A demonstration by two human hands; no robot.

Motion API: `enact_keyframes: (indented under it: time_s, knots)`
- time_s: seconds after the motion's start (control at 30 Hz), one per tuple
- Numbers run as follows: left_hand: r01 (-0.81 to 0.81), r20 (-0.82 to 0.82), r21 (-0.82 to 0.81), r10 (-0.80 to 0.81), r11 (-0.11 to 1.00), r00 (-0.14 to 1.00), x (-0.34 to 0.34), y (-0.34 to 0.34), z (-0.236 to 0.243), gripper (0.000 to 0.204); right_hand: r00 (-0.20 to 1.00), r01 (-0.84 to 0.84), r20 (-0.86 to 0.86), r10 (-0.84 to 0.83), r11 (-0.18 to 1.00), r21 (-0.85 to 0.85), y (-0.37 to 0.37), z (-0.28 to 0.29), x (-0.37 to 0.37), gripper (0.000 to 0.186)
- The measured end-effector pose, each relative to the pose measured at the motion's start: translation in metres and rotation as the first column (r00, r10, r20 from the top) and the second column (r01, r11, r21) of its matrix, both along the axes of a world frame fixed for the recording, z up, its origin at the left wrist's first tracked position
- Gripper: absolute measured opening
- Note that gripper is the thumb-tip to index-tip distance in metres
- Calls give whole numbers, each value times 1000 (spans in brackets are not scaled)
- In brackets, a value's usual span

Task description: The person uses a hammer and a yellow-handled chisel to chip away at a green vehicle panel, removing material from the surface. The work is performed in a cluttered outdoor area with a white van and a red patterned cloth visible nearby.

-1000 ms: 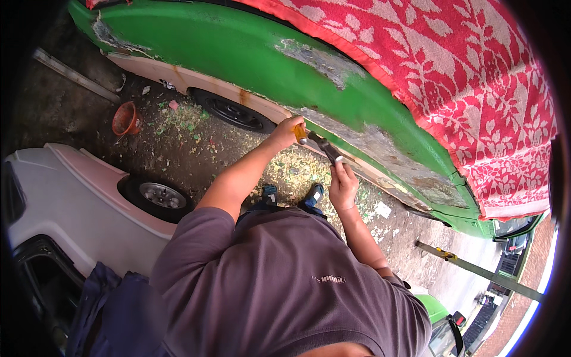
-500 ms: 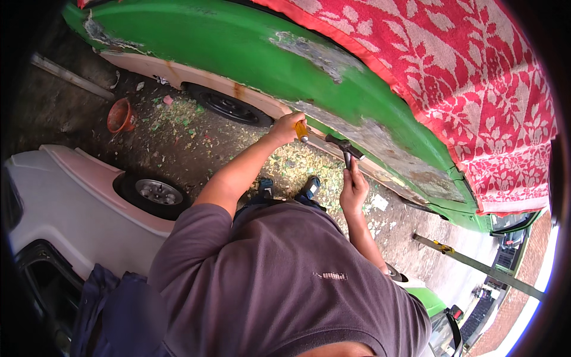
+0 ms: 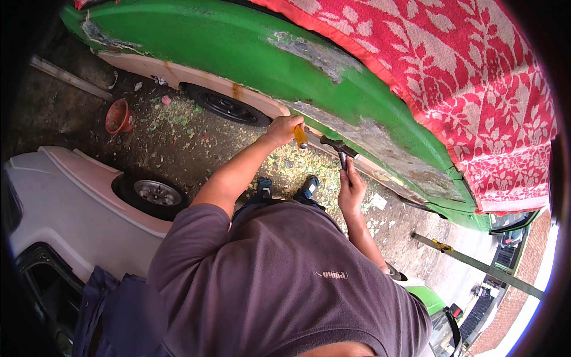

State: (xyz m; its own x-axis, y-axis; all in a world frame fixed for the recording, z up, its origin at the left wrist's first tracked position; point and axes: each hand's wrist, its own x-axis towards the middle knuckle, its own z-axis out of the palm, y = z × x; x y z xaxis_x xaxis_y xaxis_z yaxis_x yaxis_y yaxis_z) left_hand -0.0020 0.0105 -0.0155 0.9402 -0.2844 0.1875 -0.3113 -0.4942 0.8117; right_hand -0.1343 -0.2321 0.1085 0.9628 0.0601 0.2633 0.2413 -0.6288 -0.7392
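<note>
My left hand (image 3: 285, 130) is closed round a yellow-handled tool (image 3: 300, 137) with a metal cap on its near end. Its far end is hidden, so I cannot tell a screwdriver from a chisel. The hand is up against the lower side of a green car body (image 3: 250, 65). In my right hand (image 3: 353, 189) is a hammer (image 3: 340, 147), gripped by its handle. The hammer's dark head stands just right of the yellow handle's capped end, apart from it. Bare, scraped metal (image 3: 386, 143) shows on the panel beside the hammer.
A red and pink patterned cloth (image 3: 470, 89) covers the car's upper part. Paint chips (image 3: 291, 163) litter the ground round my feet. An orange bucket (image 3: 119, 116) stands at the left, near a grey-white car (image 3: 77, 202) behind me. A metal bar (image 3: 482, 266) runs across at the right.
The hammer has shifted slightly left, toward the capped end of the yellow handle. My left hand and its tool have barely moved.
</note>
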Motion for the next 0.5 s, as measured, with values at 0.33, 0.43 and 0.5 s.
enact_keyframes:
  time_s: [0.33,0.43,0.5]
  knots:
    - [-59,125,17,56,998,991,2,-3,-7,8,952,-211,159,262,936,-280,19,-15,3,42]
    - [-129,122,5,127,992,984,6,-5,-6,9,884,-203,431,180,979,8,19,-17,5,44]
    - [-111,74,20,110,994,991,8,-7,-6,10,933,-168,295,206,974,-149,17,-15,7,40]
